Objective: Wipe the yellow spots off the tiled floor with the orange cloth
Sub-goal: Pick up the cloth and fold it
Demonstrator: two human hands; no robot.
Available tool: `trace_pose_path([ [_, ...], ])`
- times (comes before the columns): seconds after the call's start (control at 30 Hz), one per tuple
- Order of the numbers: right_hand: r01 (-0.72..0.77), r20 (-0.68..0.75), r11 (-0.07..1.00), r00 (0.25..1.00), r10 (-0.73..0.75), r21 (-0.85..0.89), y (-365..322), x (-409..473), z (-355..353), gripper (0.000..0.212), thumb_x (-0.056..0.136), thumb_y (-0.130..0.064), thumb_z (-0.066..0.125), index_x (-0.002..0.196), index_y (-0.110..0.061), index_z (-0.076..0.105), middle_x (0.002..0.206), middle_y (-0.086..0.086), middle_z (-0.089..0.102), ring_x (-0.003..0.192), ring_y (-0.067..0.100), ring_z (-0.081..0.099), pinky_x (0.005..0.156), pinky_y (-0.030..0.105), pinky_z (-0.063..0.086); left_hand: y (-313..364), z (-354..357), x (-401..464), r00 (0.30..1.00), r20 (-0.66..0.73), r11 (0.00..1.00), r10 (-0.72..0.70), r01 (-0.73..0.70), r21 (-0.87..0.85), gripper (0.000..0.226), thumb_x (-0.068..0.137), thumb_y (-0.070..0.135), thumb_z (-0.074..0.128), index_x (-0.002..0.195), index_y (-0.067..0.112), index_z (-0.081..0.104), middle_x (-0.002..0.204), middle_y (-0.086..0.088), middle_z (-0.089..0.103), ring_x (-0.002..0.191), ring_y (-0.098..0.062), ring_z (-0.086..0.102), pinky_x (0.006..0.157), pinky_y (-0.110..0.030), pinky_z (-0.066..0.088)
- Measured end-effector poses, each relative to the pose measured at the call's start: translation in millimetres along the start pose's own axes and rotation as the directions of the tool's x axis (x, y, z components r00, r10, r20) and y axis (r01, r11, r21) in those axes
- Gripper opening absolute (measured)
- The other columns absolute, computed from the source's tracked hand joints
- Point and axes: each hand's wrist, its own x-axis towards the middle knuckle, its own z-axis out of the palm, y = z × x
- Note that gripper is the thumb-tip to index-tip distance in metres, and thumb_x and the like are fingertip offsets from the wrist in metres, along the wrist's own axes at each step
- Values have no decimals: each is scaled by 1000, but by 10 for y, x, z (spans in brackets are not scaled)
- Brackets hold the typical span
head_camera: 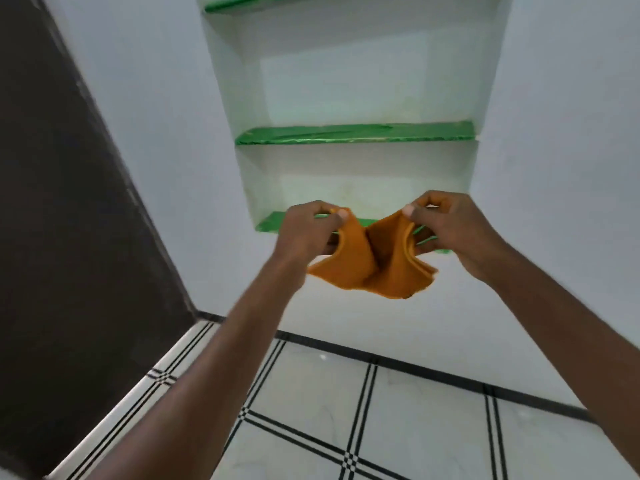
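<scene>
Cloth [372, 261] held up in the air, pinched at its top edge by left hand [304, 230] and right hand [457, 230], each grip thumb against curled fingers. Sagging between the grips, lower edge free. Behind the grips green shelves [355, 133]; far below, open tiled floor [398, 417].

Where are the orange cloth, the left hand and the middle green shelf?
orange cloth [372, 268]: head view, on its hanging middle fold.
left hand [304, 230]: head view, back of the hand.
middle green shelf [356, 133]: head view, front edge.
</scene>
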Motion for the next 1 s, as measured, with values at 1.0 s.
trace_pose_path([
  [1.0,129,-575,603,507,642,787,1406,-6697,-5240,49,95,-51,54,113,-12,78,123,21,72,105,38,72,91,54,59,964,6898,-4861,85,996,943,5,-332,23,16,95,17,64,110,13,71,100,-11,73,90,-26,72,78,-40,63],
])
